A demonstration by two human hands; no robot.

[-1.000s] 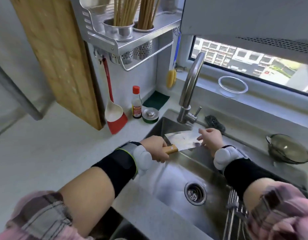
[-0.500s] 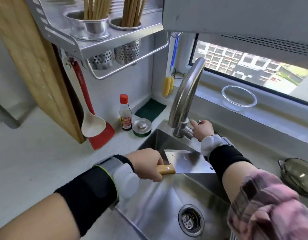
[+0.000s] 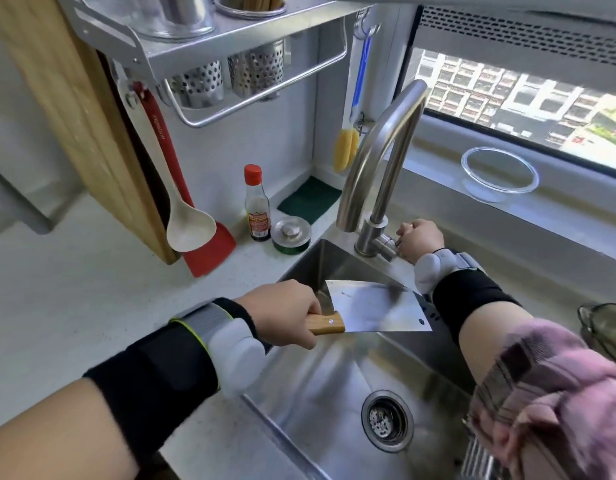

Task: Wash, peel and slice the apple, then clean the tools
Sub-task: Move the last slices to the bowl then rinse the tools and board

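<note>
Here the left hand (image 3: pixel 286 311) was wrapped round the wooden handle of the cleaver (image 3: pixel 376 311), fingers curled tight on it, and held the tool out over the sink (image 3: pixel 320 386). From that grip the broad blade ran away to the person's right, its long axis roughly level and crosswise to the basin, its flat face turned up toward the camera. The faucet (image 3: pixel 386 157) arched above and beyond, its spout mouth ending higher than the blade and a little behind it, so any stream would probably have fallen near the blade's far edge. No water showed. Farther out, the right hand (image 3: pixel 419 239) was closed on the lever at the faucet's base, well clear of the edge. Turning the water on looked to be its job, being the nearer hand; the left seemed to need only to shift the blade slightly back under the spout.
</note>
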